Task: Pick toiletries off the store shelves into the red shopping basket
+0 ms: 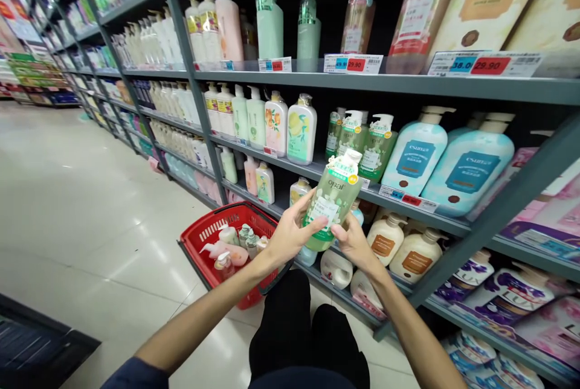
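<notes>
Between my two hands is a green see-through pump bottle (334, 192) with a white top and an "opal" label, tilted slightly to the right in front of the shelves. My left hand (294, 229) is wrapped round its left side, the thumb across the front of the label. On the lower right side my right hand (356, 241) grips it, thumb on the front. The fingers behind the bottle are hidden. Similar green bottles (375, 150) stand on the middle shelf just behind it.
A red shopping basket (194, 238) with several bottles in it stands on the floor at my left knee. Blue pump bottles (414, 150) fill the middle shelf on the right. A slanting grey shelf post (489, 211) rises at the right. Tiled floor (113, 208) stretches away left.
</notes>
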### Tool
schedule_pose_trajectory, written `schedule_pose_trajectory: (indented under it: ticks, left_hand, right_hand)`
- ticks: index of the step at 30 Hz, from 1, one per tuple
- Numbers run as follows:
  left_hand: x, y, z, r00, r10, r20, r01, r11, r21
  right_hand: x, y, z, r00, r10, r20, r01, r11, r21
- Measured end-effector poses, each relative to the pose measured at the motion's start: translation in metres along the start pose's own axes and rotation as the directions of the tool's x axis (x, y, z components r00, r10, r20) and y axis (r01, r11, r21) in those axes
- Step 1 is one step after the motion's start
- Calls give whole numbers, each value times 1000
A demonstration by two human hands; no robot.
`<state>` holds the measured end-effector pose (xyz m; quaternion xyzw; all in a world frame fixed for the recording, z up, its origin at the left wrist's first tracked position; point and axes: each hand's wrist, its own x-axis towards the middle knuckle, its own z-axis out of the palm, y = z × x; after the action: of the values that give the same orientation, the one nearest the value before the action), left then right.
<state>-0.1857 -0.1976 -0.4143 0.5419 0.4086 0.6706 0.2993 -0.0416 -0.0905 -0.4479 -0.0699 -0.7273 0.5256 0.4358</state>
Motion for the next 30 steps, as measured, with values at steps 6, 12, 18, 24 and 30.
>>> schedule_pose_trajectory:
  ticks: [6,12,18,24,30]
  left_hand:
    - [51,-15,-18,987,146,-75,-144,989,23]
    - [134,7,-63,975,216,55,-223,956,193]
    - [199,28,-92,967,248,59,-254,911,324]
    - [214,27,-94,976,217,-6,-208,941,267]
    - [205,50,-95,952,306,-15,-293,924,245]
  right_hand:
    - [67,-55,-29,998,-32,-60,20,980,-198]
    - [154,-91,-33,984,-177,-15,154,892,-426]
    - [202,-82,-28,967,-253,20,222,807,-548]
    - [217,-74,-34,972,-233,-8,196,837,-511]
    - [219,-98,-31,977,-212,36,205,868,-453]
